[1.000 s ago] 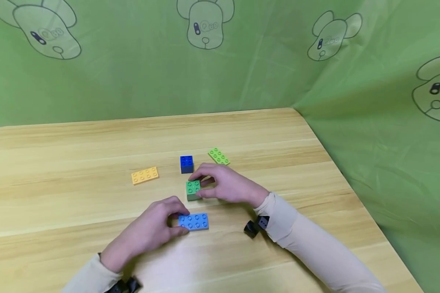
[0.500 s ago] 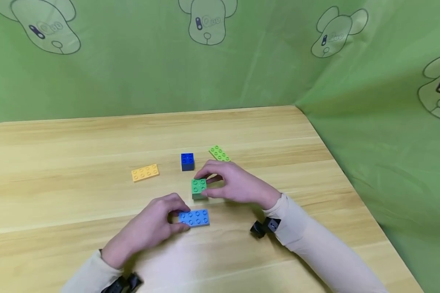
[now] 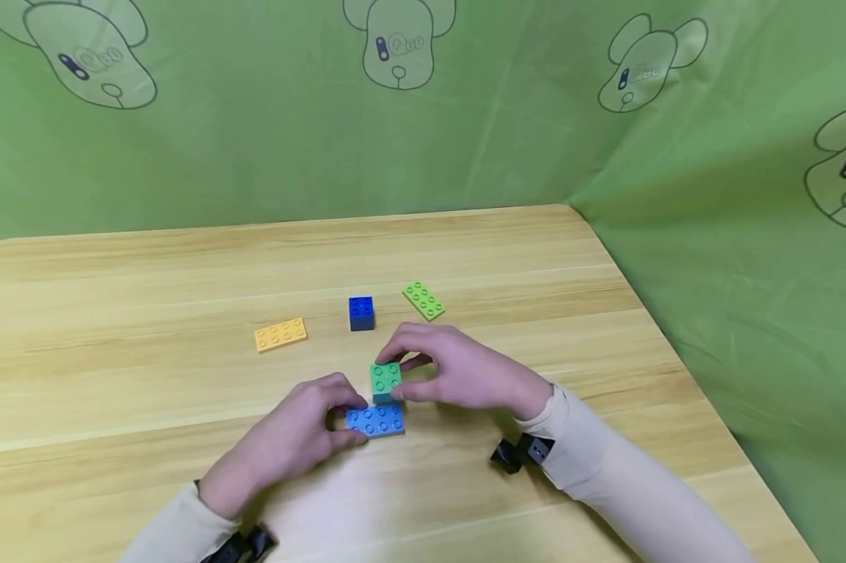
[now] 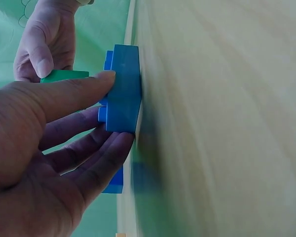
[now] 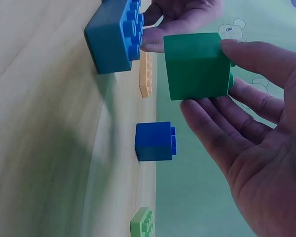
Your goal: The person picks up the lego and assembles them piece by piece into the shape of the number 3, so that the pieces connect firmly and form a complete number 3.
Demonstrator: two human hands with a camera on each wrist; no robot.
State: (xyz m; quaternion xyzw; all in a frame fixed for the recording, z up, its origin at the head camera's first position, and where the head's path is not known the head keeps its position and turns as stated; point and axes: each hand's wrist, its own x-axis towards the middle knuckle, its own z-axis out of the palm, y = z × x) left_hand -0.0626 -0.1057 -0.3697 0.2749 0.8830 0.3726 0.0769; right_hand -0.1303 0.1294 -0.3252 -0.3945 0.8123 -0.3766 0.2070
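Observation:
My left hand (image 3: 299, 426) pinches the left end of a light blue toy building brick (image 3: 384, 421), two studs wide, thumb on the near side and fingers on the far side. Just behind that brick, my right hand (image 3: 458, 367) holds a square green brick (image 3: 385, 381) with studs up. In the right wrist view the green brick (image 5: 197, 66) is raised off the table, between thumb and fingertips. The light blue brick (image 4: 124, 89) stands close over the wood in the left wrist view.
Behind the hands stand a dark blue square brick (image 3: 361, 313), a flat yellow-orange brick (image 3: 280, 335) at left and a flat lime green brick (image 3: 423, 301) at right. The wooden table (image 3: 113, 313) meets a green curtain (image 3: 268, 141) at its back and right side.
My right hand has carried the green brick slightly rightward, then toward the light blue brick. The left hand keeps its grip almost unmoved. The lime brick shows more fully now.

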